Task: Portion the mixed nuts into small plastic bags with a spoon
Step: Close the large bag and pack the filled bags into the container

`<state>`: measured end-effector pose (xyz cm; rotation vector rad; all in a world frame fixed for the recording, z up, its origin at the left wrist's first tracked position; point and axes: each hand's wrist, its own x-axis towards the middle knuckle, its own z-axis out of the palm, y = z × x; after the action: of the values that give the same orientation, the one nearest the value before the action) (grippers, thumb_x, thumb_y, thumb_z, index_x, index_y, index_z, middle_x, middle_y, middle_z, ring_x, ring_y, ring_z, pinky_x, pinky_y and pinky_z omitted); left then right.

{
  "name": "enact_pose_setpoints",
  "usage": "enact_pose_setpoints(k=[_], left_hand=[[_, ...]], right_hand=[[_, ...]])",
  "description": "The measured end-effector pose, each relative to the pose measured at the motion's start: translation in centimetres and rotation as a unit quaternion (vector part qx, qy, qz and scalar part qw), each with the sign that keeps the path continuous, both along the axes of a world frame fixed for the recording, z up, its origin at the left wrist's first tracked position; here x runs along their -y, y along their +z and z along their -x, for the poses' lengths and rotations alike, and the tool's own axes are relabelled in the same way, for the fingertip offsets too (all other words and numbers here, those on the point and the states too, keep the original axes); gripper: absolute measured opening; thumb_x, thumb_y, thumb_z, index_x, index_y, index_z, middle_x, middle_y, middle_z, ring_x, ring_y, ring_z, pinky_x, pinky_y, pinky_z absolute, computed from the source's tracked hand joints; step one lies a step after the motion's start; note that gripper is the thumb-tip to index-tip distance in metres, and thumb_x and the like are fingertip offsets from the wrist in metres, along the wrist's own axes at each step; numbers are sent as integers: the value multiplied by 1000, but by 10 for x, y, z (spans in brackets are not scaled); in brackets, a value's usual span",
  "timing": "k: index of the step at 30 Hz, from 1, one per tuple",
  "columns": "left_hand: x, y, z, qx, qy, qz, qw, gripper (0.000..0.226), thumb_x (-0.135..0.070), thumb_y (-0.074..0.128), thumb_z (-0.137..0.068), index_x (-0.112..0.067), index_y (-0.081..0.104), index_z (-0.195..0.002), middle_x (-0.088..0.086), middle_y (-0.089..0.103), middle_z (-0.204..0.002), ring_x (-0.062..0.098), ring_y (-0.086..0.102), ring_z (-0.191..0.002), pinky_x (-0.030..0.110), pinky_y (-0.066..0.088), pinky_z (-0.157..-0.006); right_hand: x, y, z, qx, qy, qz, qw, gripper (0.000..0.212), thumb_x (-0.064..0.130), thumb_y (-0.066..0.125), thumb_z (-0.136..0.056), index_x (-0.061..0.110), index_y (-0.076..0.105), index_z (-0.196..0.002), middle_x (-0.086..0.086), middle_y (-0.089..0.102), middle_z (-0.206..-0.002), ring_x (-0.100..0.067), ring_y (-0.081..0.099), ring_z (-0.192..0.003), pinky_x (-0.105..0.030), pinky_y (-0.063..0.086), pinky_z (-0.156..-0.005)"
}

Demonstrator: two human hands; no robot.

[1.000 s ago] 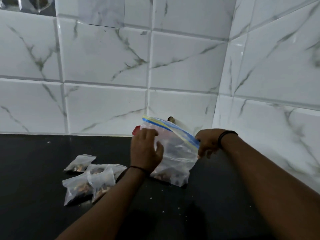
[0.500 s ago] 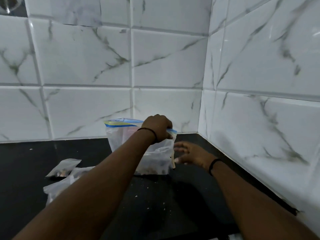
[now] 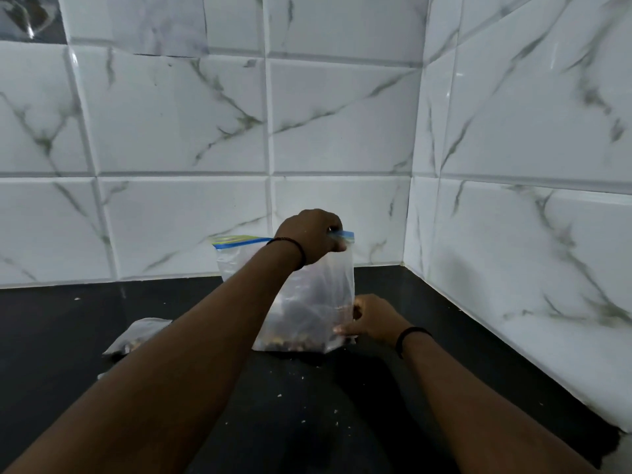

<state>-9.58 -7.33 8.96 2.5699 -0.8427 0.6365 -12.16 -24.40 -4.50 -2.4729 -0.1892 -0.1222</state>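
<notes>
Zip-top bag (image 3: 321, 285), upright near counter (image 3: 427, 336) back corner: left hand (image 3: 313, 234) pinching its blue seal, right hand (image 3: 372, 321) pinching its lower edge. Nuts (image 3: 290, 343) blurred; small filled bag (image 3: 136, 336) partly hiding behind the left forearm.

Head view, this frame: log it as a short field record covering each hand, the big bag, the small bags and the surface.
left hand: pinches the blue zip strip at the top of the large zip bag
right hand: holds the bag's lower right edge
large zip bag: upright on the black counter, nuts settled at the bottom
small bag: one filled bag in view, lying left of the large bag; others, if any, hidden by the left forearm
spoon: not visible
counter: scattered pale crumbs
</notes>
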Motion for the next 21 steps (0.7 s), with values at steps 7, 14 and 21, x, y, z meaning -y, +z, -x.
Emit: enact_pose_setpoints(k=[7, 14, 21], left_hand=[[-25, -4, 5, 62, -18, 130, 989, 36, -54, 71, -78, -32, 65, -107, -6, 63, -102, 12, 60, -91, 32, 47, -82], [-100, -7, -11, -51, 362, 187, 912, 47, -49, 49, -91, -11, 62, -114, 18, 56, -122, 40, 51, -113, 42, 41, -92], [-131, -8, -21, -148, 353, 185, 905, 47, -54, 52, -88, -10, 60, -103, 17, 59, -117, 39, 51, -110, 41, 41, -88]], right_hand=[[-10, 64, 19, 171, -14, -273, 947, 30, 29, 80, -81, 17, 66, -105, 4, 71, -94, -7, 66, -82, -16, 52, -67], [-11, 107, 27, 81, -86, -211, 970, 40, 45, 81, -76, 11, 60, -78, 2, 45, -62, -9, 33, -48, -18, 27, -41], [-18, 114, 33, -78, -65, -338, 936, 39, 45, 71, -85, 8, 66, -95, -4, 67, -67, -10, 51, -46, -18, 41, -43]])
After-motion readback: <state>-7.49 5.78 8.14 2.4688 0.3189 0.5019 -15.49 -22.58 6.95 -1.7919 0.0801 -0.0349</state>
